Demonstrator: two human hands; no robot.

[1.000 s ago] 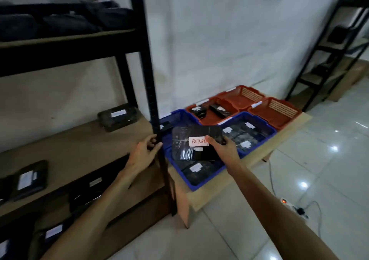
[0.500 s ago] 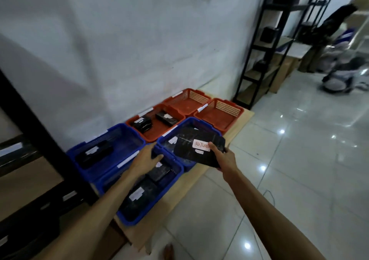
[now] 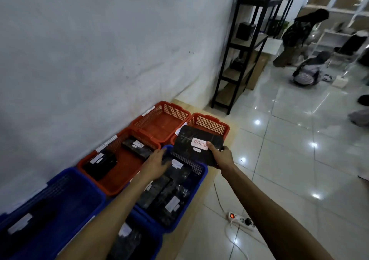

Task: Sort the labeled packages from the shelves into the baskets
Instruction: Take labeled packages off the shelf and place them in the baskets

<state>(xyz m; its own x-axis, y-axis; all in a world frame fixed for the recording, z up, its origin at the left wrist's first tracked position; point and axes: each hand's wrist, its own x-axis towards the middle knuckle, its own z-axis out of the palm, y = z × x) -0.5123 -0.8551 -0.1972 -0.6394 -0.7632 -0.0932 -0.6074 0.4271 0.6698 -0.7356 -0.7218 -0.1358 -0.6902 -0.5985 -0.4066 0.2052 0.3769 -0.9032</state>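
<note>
My right hand (image 3: pixel 220 156) grips a flat black package (image 3: pixel 190 142) by its near edge; its white label reads "RETURN". The package hangs over the gap between the near-right red basket (image 3: pixel 207 123) and a blue basket (image 3: pixel 197 169) filled with several black packages. My left hand (image 3: pixel 157 161) reaches out flat, fingers straight, above the blue basket's left rim, holding nothing. A red basket (image 3: pixel 111 184) to the left holds two black packages. The far red basket (image 3: pixel 161 118) has nothing in it.
Two more blue baskets (image 3: pixel 65 195) with packages lie at the lower left against the white wall. A power strip (image 3: pixel 239 218) with a cable lies on the tiled floor. A black shelf rack (image 3: pixel 239 60) stands behind. Two people are at the far right.
I have turned right, away from the shelf. Both hands moved along the row of baskets; the package now hangs further on, by the near-right red basket.
</note>
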